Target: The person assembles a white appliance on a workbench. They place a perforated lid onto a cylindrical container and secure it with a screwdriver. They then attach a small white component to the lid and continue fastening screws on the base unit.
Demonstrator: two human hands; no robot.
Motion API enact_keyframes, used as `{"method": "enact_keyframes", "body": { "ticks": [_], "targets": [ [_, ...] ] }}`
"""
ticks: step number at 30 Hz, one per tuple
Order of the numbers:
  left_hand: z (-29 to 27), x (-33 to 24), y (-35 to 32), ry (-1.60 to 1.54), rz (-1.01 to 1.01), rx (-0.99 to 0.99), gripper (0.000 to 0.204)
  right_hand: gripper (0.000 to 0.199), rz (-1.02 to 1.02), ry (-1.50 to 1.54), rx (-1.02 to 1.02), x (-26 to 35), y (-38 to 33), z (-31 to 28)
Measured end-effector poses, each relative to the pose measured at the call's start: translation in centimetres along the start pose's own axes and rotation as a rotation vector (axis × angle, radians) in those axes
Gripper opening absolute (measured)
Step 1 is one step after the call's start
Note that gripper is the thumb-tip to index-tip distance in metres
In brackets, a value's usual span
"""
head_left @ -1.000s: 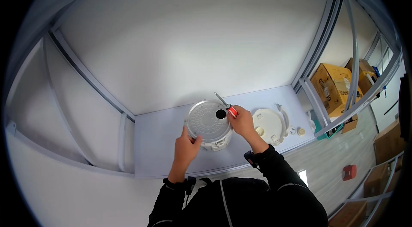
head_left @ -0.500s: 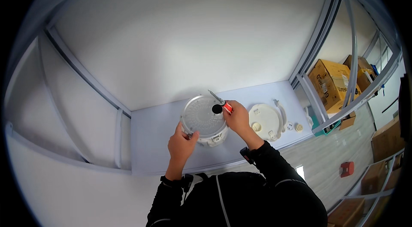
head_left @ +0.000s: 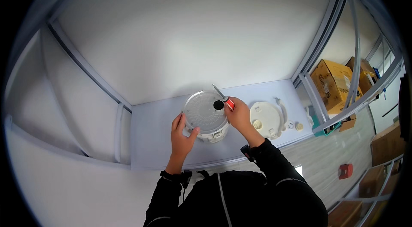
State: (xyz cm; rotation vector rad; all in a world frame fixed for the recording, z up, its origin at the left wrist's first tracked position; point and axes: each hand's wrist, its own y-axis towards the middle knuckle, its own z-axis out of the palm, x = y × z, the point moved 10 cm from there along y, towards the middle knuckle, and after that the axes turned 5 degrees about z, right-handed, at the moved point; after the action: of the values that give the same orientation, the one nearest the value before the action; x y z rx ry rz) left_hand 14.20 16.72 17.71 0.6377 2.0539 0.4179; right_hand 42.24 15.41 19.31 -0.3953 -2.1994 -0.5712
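Observation:
A round white appliance housing [head_left: 214, 136] stands on the workbench in front of me, with a dull silver, textured disc [head_left: 201, 113] on its top. A round black spot [head_left: 218, 105] shows at the disc's right side. My right hand [head_left: 239, 114] is closed round the red handle of a screwdriver [head_left: 223, 97], whose shaft points up and to the left above the disc. At the near left rim is my left hand [head_left: 182, 140], thumb and fingers apart; its fingertips are at the housing's edge. Whether they press on it is hard to see.
Right of the housing lies a white round plastic cover [head_left: 269, 117] with a pale curved strip [head_left: 283, 113] and small round parts [head_left: 299, 126]. The pale bench [head_left: 156, 141] backs onto a white wall [head_left: 189, 38]. Cardboard boxes [head_left: 330, 85] and a red stool [head_left: 346, 171] stand off to the right.
My left hand's fingers have spread and shifted up along the rim. The right hand and screwdriver have moved slightly to the right, still above the disc.

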Motion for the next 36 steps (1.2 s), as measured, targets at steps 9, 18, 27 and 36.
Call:
{"method": "enact_keyframes", "body": {
  "ticks": [9, 18, 27, 36],
  "targets": [
    [0.6, 1.3, -1.2, -0.02, 0.024, -0.045, 0.081, 0.028, -0.013, 0.072, 0.0, -1.0, 0.4, 0.4],
    [2.4, 0.2, -3.8, -0.027, 0.072, -0.081, 0.077, 0.026, -0.248, 0.082, -0.06, -0.2, 2.5, -1.8],
    [4.0, -2.4, -4.8, 0.025, 0.053, -0.219, 0.07, 0.022, -0.244, 0.05, 0.108, 5.3, -2.7, -6.3],
    [4.9, -3.2, -5.5, 0.113, 0.108, -0.239, 0.077, 0.022, -0.507, -0.229, 0.208, 6.0, -6.5, -3.7]
  ]
}}
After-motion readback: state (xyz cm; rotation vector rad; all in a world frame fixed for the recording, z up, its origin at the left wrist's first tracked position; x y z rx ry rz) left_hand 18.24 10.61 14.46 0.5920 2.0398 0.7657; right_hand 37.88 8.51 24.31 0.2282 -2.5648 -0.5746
